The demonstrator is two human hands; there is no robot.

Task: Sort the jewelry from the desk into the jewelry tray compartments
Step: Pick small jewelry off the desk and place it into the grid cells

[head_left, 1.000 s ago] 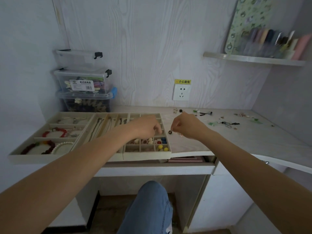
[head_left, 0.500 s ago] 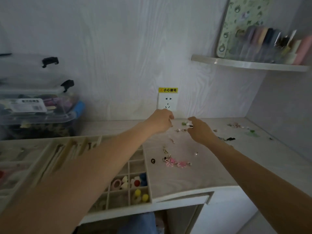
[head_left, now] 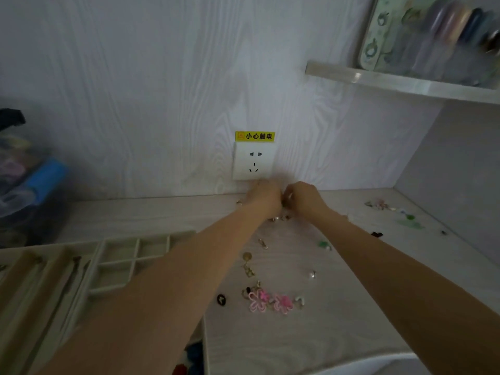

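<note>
Both arms reach to the back of the desk, under the wall socket. My left hand and my right hand meet there with fingers curled; what they hold is blurred and hidden. Small metal pieces lie just below the hands. Closer to me lie two pink flower pieces, a black ring, gold charms and a silver stud. The beige jewelry tray with its grid of compartments stands at the left, partly hidden by my left forearm.
A white wall socket with a yellow label is right above the hands. Green and pink pieces are scattered at the desk's right back. Stacked clear storage boxes stand at the left. A shelf juts out at the upper right.
The view has come closer to the desk's back. Both hands moved from beside the tray out to the wall; in the last half second the right hand closed in on the left.
</note>
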